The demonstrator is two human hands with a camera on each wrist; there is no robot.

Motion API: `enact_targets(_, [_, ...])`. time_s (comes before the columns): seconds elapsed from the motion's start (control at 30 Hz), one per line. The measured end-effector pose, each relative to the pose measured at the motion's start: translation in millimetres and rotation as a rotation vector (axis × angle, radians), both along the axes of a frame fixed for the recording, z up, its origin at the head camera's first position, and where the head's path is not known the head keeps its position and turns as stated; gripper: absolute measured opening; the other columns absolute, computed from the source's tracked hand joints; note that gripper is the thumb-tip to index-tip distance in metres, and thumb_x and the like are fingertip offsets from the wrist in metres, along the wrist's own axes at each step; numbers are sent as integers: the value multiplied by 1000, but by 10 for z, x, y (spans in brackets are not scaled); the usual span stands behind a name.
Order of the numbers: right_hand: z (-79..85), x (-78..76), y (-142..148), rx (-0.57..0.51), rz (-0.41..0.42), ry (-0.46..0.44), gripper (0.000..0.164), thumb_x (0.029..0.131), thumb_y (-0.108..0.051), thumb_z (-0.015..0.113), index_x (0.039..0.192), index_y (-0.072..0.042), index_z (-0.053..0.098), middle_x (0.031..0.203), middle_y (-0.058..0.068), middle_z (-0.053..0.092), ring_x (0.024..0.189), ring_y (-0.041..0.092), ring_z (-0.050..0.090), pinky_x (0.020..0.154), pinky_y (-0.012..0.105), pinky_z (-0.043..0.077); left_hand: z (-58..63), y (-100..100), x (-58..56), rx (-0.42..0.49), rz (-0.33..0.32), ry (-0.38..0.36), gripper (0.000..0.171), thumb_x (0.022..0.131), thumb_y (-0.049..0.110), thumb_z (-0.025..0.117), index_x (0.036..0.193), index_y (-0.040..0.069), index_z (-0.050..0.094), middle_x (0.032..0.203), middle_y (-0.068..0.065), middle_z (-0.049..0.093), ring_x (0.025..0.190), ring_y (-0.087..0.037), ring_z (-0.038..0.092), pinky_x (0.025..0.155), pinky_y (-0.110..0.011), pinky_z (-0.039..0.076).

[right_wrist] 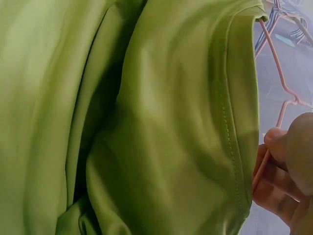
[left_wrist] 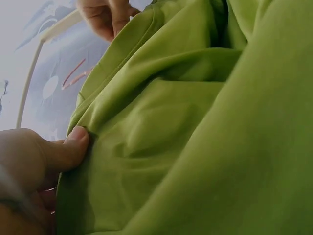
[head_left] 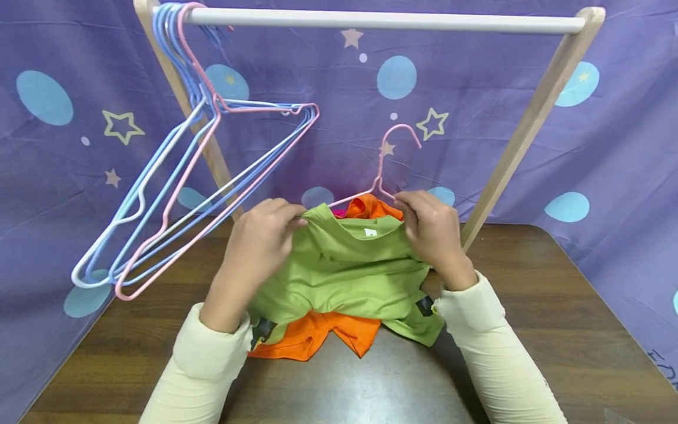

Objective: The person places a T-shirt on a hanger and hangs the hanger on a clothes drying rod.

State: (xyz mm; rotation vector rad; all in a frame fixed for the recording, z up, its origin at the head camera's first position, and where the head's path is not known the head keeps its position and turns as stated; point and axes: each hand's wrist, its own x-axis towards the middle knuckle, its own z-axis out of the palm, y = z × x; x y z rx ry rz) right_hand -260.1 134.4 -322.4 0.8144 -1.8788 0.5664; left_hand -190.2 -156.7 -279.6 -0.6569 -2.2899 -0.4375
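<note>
A green T-shirt [head_left: 365,277] is held up above the table, its neckline facing the rack. My left hand [head_left: 263,238] pinches its shoulder beside the neckline; in the left wrist view the thumb [left_wrist: 77,142] presses on the cloth. My right hand [head_left: 431,227] pinches one arm of a pink hanger [head_left: 380,171], seen between thumb and fingers in the right wrist view, at the shirt's edge. The hanger's hook points up, free of the rail. Its other arm runs to the neckline, and its end is hidden by the green cloth.
Orange clothing [head_left: 312,335] lies under the shirt, and more orange cloth [head_left: 371,206] with a magenta bit shows behind its neckline. Several blue, white and pink hangers hang at the left of the rack's white rail [head_left: 381,19]. A wooden post [head_left: 524,129] stands at right, on the brown table [head_left: 572,318].
</note>
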Motion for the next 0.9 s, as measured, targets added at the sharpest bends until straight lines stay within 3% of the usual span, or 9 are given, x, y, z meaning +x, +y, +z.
enact_targets(0.3, [51, -1, 70, -60, -33, -16, 11, 98, -6, 67, 98, 1, 75, 87, 15, 74, 76, 32, 72, 65, 45, 57, 61, -105, 25, 67, -64, -39, 14, 87, 5, 79, 99, -3, 77, 87, -14, 74, 77, -30, 70, 75, -42, 57])
enact_targets(0.5, [70, -11, 98, -139, -19, -17, 8, 96, -2, 68, 95, 2, 75, 84, 15, 73, 74, 32, 71, 66, 46, 57, 107, -165, 57, 81, -57, -52, 13, 85, 1, 79, 97, -4, 77, 88, -16, 74, 76, -32, 71, 74, -44, 58])
enact_targets(0.7, [72, -25, 107, -145, -15, -15, 7, 95, -1, 69, 95, 3, 75, 86, 16, 74, 76, 32, 71, 70, 45, 59, 129, -169, 77, 46, -33, -75, 14, 85, 2, 80, 98, -3, 77, 88, -16, 74, 77, -32, 70, 75, -45, 57])
enact_targets(0.9, [60, -25, 104, -122, -24, -18, 10, 97, -5, 68, 96, 2, 75, 88, 15, 74, 77, 33, 71, 69, 46, 58, 128, -105, 103, -48, 5, -87, 24, 92, 17, 77, 106, -2, 76, 95, -15, 73, 88, -34, 66, 82, -47, 54])
